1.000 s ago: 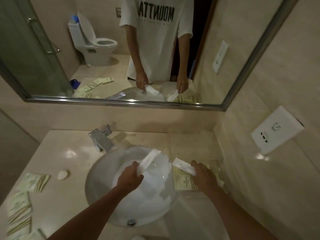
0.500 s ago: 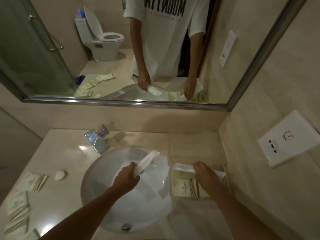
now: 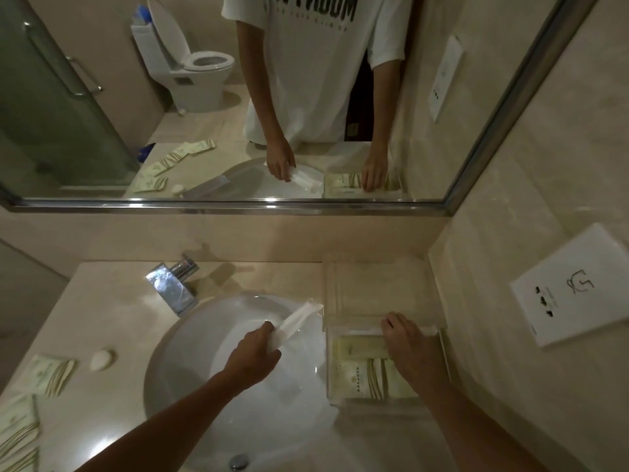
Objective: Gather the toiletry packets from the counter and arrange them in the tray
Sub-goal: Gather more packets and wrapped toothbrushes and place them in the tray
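A long white packet (image 3: pixel 296 320) is pinched in the grip of the left hand (image 3: pixel 253 356) above the sink (image 3: pixel 190 362). The right hand (image 3: pixel 406 347) is lowered into the clear tray (image 3: pixel 332 369) at three o'clock, fingers curled; its hold cannot be told. Green-striped packets (image 3: pixel 51 373) are left on the surface at nine o'clock.

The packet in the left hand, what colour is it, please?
Plain white, seen best in the head view: long packet, left hand.

Beige stone counter (image 3: pixel 112 321) is carrying a white basin (image 3: pixel 190 362); left of the basin, green-striped packets (image 3: pixel 51 373) and a small soap (image 3: pixel 101 360) are lying; right of it, a clear tray (image 3: pixel 332 362) is sitting
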Demonstrator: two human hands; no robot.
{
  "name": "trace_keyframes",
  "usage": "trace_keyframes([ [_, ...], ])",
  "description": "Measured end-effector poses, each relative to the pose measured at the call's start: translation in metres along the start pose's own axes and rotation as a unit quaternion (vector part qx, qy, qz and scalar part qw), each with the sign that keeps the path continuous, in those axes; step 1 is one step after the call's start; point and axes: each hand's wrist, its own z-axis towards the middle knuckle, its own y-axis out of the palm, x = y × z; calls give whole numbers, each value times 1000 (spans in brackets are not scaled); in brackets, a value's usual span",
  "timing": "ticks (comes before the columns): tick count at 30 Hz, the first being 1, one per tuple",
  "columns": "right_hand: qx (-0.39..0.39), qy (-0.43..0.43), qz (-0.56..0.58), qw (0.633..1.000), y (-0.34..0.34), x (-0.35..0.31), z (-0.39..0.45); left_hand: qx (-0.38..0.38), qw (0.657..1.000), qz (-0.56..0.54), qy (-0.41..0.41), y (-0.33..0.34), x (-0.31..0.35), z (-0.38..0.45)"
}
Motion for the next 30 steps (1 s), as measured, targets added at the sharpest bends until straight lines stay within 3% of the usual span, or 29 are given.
trace_keyframes([
  [12, -67, 45, 41, 996, 28, -2, 8, -8, 1000, 14, 12, 3, 7, 6],
  [16, -130, -1, -25, 991, 50, 3, 4, -6, 999, 13, 47, 4, 10, 4],
  [22, -170, 20, -2, 985, 57, 0, 8, 6, 991, 44, 126, -3, 17, 0],
  [30, -98, 68, 104, 987, 34, -5, -2, 27, 962, 157, 222, 6, 16, 8],
])
